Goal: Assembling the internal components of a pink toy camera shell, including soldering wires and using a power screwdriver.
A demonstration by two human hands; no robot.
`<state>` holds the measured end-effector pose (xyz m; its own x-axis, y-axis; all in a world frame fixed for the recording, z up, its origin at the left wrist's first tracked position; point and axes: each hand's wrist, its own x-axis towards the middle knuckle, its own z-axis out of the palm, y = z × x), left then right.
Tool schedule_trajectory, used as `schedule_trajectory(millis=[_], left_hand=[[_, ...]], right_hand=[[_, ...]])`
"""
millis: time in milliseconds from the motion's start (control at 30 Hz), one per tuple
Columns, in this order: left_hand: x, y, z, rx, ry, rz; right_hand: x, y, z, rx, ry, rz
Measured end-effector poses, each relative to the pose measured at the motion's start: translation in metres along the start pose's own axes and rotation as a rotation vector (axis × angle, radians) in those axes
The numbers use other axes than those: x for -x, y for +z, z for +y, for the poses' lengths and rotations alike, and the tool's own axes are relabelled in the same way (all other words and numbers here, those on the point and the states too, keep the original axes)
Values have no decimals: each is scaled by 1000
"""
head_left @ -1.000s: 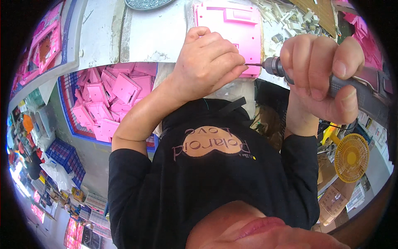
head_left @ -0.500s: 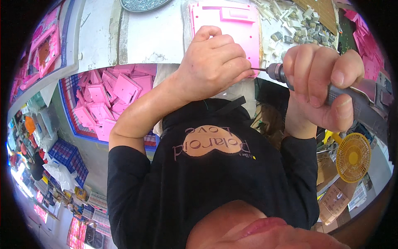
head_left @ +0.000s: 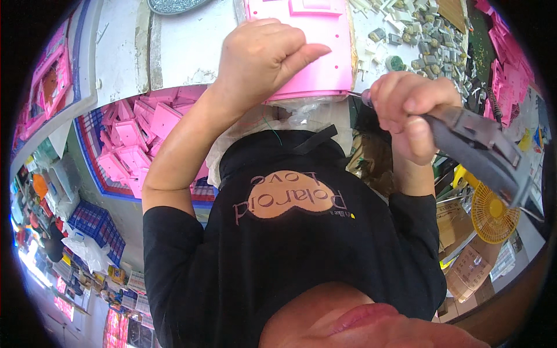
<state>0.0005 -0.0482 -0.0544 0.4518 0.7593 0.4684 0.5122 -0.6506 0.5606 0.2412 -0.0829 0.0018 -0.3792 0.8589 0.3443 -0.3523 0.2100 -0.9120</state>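
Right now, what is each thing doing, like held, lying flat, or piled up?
Left hand: curled, resting on the pink panel.
Pink panel: lying flat at the bench edge, under the left hand.
Right hand: closed around the electric screwdriver.
Electric screwdriver: held, tip pointing at the panel's edge.
Pink parts in the crate: piled loose.
Small grey parts: scattered on the bench.
Yellow fan: cannot tell if running.
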Motion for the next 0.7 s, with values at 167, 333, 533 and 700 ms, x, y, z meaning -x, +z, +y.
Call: schedule_trajectory(millis=[167, 333, 533, 700], left_hand=[[7, 3, -3, 7, 78, -9], [13, 3, -4, -10, 69, -27], [15, 5, -5, 9, 45, -16], [16, 7, -5, 17, 37, 2]], right_hand=[[-8, 2, 6, 125, -112, -153], [-24, -8, -1, 53, -61, -228], [-40, -2, 17, 76, -79, -206], [-51, 0, 17, 107, -30, -291]])
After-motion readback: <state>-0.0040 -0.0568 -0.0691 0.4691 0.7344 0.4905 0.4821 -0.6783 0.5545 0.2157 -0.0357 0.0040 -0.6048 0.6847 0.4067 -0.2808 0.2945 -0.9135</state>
